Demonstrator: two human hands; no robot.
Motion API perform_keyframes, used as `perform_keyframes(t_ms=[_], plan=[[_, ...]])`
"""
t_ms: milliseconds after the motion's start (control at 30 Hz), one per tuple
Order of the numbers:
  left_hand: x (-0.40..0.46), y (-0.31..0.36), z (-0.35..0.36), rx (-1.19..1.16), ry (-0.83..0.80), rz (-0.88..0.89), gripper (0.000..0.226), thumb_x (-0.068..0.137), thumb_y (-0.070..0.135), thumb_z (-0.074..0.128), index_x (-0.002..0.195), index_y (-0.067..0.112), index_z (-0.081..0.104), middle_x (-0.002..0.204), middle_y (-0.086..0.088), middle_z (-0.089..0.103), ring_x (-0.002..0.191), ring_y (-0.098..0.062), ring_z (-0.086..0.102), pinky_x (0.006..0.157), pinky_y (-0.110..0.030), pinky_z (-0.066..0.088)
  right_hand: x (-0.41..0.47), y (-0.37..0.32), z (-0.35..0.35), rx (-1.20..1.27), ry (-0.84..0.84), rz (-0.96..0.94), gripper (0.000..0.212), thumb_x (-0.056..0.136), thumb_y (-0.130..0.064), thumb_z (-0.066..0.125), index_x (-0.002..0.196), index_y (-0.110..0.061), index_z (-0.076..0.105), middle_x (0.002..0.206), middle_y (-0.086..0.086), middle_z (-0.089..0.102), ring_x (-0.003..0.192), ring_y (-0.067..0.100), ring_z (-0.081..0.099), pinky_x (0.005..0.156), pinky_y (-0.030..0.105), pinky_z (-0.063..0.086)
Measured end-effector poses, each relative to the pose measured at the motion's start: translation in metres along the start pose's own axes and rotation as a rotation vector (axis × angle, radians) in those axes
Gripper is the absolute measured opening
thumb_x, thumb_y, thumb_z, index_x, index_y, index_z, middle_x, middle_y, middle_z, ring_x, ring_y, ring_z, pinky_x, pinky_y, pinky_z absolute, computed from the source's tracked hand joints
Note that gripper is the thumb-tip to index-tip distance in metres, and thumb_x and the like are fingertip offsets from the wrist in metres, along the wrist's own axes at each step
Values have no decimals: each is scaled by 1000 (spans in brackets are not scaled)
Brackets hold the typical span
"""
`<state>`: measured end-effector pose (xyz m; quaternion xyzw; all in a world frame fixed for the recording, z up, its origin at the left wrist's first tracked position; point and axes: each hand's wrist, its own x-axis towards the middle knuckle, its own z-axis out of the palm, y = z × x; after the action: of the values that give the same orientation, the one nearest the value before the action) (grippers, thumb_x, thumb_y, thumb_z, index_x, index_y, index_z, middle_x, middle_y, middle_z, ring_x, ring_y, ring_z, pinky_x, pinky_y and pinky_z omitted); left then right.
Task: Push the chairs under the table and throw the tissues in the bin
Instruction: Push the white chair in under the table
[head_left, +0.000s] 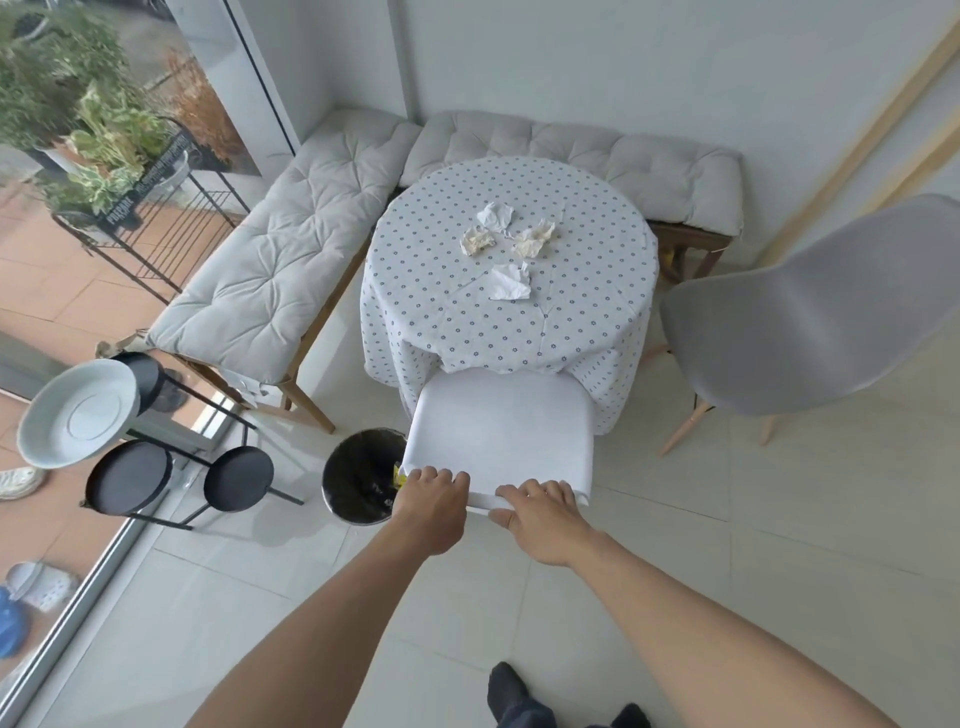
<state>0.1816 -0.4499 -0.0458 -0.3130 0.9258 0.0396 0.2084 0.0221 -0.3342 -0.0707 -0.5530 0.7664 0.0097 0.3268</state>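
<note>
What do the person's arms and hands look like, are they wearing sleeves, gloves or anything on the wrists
Both arms are bare as far up as the picture shows, with no sleeves in view. The left hand and right hand are ungloved, and no rings, watch or bracelets are visible on the fingers or wrists.

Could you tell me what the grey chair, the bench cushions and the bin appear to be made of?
Grey chair: a smooth moulded shell with a soft sheen, probably plastic, on pale legs that look like wood. Bench cushions: light grey tufted fabric, with stitched dimples and creases. Bin: a shiny reflective rim suggests metal, with what looks like a dark liner inside.
</note>
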Motion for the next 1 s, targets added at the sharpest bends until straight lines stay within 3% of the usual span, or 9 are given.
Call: perform_keyframes(t_ms=[167, 433, 633, 800, 1000], plan=[[8, -10, 0, 21, 20, 20, 19, 95, 18, 50, 114, 14, 48, 107, -10, 62, 102, -32, 56, 94, -41, 43, 13, 1, -5, 14, 31, -5, 43, 106, -55, 33, 145, -38, 40, 134, 4, 52, 122, 33, 39, 112, 46, 23], [38, -16, -7, -77, 54, -30, 23, 91, 9, 49, 114, 12, 49, 116, -10, 60, 114, -32, 51, 106, -40, 37, 46, 13, -28, 23, 34, 2, 40, 106, -56, 33, 143, -43, 41, 133, 2, 50, 120, 30, 36, 109, 43, 21], [41, -8, -18, -104, 49, -9, 30, 98, 21, 48, 127, 12, 45, 132, -11, 52, 135, -33, 38, 112, -45, 32, 44, 15, -42, -16, 46, 128, 41, 104, -58, 32, 143, -46, 41, 142, 5, 47, 132, 32, 34, 115, 57, 14], [31, 6, -26, -148, 32, -15, 44, 102, 27, 45, 142, 13, 35, 152, -11, 37, 152, -33, 17, 120, -55, 19, 27, 16, -59, -103, 98, 151, 50, 102, -60, 36, 143, -32, 45, 151, 7, 41, 142, 32, 25, 116, 56, 16], [31, 30, -43, -169, 60, -16, 60, 103, 46, 38, 152, 16, 21, 167, -14, 12, 155, -32, 3, 122, -58, 12, -21, 64, -86, -199, 111, 120, 63, 103, -59, 30, 155, -23, 26, 167, 10, 17, 154, 34, 1, 121, 55, 7]])
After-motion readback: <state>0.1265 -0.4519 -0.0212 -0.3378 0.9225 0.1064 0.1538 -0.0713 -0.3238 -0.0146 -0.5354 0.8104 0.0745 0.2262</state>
